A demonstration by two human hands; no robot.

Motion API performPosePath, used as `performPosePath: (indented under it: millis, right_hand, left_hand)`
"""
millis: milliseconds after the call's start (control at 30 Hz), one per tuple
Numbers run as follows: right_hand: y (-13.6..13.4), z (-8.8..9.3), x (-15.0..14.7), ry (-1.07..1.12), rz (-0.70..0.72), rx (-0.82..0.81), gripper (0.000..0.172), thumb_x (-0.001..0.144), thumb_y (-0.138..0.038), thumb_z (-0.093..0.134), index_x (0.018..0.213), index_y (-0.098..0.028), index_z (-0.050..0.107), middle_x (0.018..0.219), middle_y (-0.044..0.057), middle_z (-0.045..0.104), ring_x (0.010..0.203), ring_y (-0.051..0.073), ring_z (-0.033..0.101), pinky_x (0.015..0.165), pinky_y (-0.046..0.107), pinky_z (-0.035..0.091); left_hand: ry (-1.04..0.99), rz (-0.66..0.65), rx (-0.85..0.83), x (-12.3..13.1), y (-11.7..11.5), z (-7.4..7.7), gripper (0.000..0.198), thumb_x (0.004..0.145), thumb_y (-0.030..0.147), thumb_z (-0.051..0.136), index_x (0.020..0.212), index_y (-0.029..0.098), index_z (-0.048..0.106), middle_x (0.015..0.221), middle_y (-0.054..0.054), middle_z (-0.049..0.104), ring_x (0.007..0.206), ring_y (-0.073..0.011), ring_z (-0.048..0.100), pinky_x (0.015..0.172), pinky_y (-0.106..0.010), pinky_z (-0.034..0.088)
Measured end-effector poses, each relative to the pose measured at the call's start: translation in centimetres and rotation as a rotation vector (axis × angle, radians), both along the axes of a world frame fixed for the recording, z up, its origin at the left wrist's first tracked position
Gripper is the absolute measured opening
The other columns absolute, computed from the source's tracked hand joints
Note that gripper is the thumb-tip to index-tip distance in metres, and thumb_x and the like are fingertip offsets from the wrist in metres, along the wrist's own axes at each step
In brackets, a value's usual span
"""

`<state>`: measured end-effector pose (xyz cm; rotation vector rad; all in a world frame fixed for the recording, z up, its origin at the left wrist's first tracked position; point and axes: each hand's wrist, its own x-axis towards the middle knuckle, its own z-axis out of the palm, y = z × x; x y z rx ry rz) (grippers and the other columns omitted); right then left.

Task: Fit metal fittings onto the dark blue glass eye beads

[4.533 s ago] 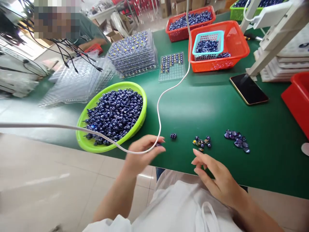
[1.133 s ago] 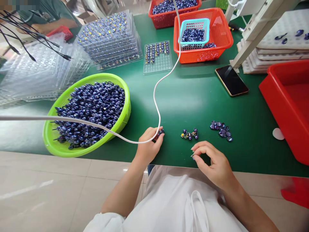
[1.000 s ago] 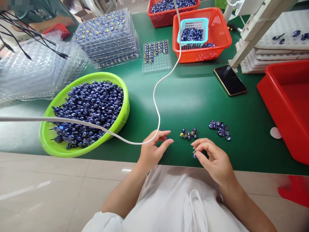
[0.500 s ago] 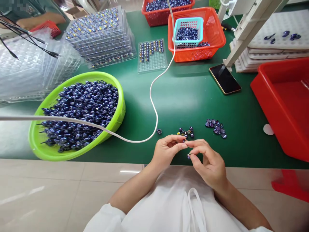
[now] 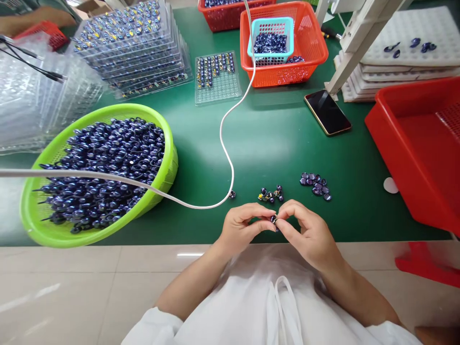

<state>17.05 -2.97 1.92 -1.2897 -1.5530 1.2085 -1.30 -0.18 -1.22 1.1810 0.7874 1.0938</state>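
Observation:
Near the table's front edge, my left hand [image 5: 244, 226] and my right hand [image 5: 305, 230] meet fingertip to fingertip. Between them is a small shiny dark-blue part [image 5: 273, 219], pinched by both thumbs and forefingers; its exact kind is mostly hidden by the fingers. Just beyond the fingertips lies a small pile of dark-blue and gold parts [image 5: 271, 194]. To its right is a group of flat dark-blue oval pieces [image 5: 316, 184]. A single round dark part [image 5: 232, 194] rests to the left, beside the white cable.
A green basket [image 5: 170, 158] heaped with dark-blue looped parts stands left. A white cable [image 5: 230, 163] crosses the green table. Behind are stacked clear trays [image 5: 179, 62], a part-filled tray [image 5: 219, 88] and an orange basket [image 5: 319, 52]. A phone [image 5: 327, 112] and red bin [image 5: 395, 158] are right.
My right hand has brought its small part in against the left fingertips, and both hands now pinch together. The whole view has shifted slightly.

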Motion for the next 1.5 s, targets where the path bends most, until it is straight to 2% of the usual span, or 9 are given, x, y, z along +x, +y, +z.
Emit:
performPosePath:
  millis: [133,400,533,700,867,1000,1133,1267,1500]
  right_hand:
    - [0.2,-0.1,0.1,-0.007,0.011,-0.077,0.011,0.094,-0.021,0.057,0.084,-0.023,0.059,0.085,-0.002,0.062,0.078,0.012,0.058,0.073,0.025,0.045]
    - [0.0,-0.5,0.0,0.058,-0.028,-0.266,0.012,0.092,-0.028,0.06,0.082,-0.023,0.061,0.082,-0.001,0.065,0.079,0.015,0.062,0.074,0.026,0.049]
    - [0.1,-0.3,-0.1,0.037,-0.026,-0.29,0.012,0.091,-0.029,0.061,0.081,-0.022,0.061,0.081,0.0,0.066,0.078,0.015,0.062,0.071,0.026,0.049]
    - [0.3,-0.1,-0.1,-0.03,-0.013,-0.276,0.013,0.09,-0.028,0.061,0.079,-0.022,0.059,0.076,-0.001,0.063,0.072,0.014,0.06,0.064,0.025,0.047]
    - [0.6,-0.7,-0.1,-0.065,-0.043,-0.182,0.01,0.09,-0.026,0.062,0.082,-0.022,0.057,0.074,-0.002,0.061,0.07,0.013,0.059,0.064,0.025,0.048]
    - [0.8,-1.1,-0.2,-0.06,-0.04,-0.15,0.008,0.092,-0.027,0.061,0.085,-0.022,0.058,0.077,-0.002,0.063,0.073,0.014,0.061,0.068,0.026,0.049]
    - [0.6,-1.7,0.1,-0.005,-0.027,-0.133,0.011,0.096,-0.035,0.059,0.097,-0.024,0.063,0.087,-0.001,0.067,0.081,0.015,0.063,0.075,0.027,0.051]
    - [-0.2,-2.4,0.6,-0.029,-0.061,-0.049,0.013,0.097,-0.035,0.059,0.106,-0.027,0.064,0.096,0.0,0.067,0.086,0.015,0.063,0.079,0.028,0.051]
    - [-1.1,-2.8,1.0,-0.108,-0.065,0.075,0.008,0.096,-0.027,0.059,0.104,-0.026,0.063,0.094,0.001,0.067,0.084,0.016,0.064,0.077,0.03,0.052]
  left_hand:
    - [0.082,-0.033,0.193,-0.5,0.4,-0.1,0.028,0.076,0.014,0.084,0.101,0.025,0.081,0.075,-0.004,0.078,0.072,-0.0159,0.07,0.069,-0.027,0.057]
    - [0.124,-0.032,0.323,-0.5,0.5,-0.4,0.03,0.079,0.016,0.081,0.108,0.027,0.079,0.072,-0.002,0.078,0.068,-0.016,0.071,0.068,-0.028,0.057]
    - [0.124,-0.032,0.353,-0.6,0.5,-0.5,0.032,0.078,0.017,0.082,0.108,0.027,0.079,0.072,-0.003,0.079,0.068,-0.016,0.071,0.067,-0.028,0.056]
    - [0.14,-0.021,0.251,-0.5,0.0,-0.1,0.024,0.081,0.021,0.081,0.104,0.026,0.08,0.073,-0.003,0.078,0.068,-0.0162,0.07,0.067,-0.028,0.056]
    - [0.23,0.018,0.087,-0.3,-0.8,0.7,0.02,0.081,0.026,0.08,0.101,0.025,0.082,0.079,-0.006,0.078,0.073,-0.0171,0.07,0.068,-0.028,0.057]
    - [0.175,0.015,-0.218,0.0,-1.0,1.5,0.023,0.079,0.032,0.08,0.098,0.019,0.082,0.087,-0.009,0.078,0.077,-0.0194,0.073,0.073,-0.03,0.061]
    - [0.099,0.048,-0.483,0.3,-0.5,2.4,0.025,0.074,0.032,0.083,0.091,0.014,0.079,0.077,-0.006,0.078,0.07,-0.0191,0.074,0.075,-0.033,0.063]
    - [0.078,0.099,-0.529,0.7,-0.1,2.7,0.021,0.072,0.028,0.082,0.084,0.013,0.074,0.069,-0.003,0.074,0.064,-0.0163,0.071,0.071,-0.031,0.062]
    - [0.121,0.089,-0.495,0.9,0.0,2.0,0.016,0.073,0.024,0.077,0.081,0.013,0.07,0.062,0.0,0.068,0.056,-0.0114,0.063,0.059,-0.024,0.054]
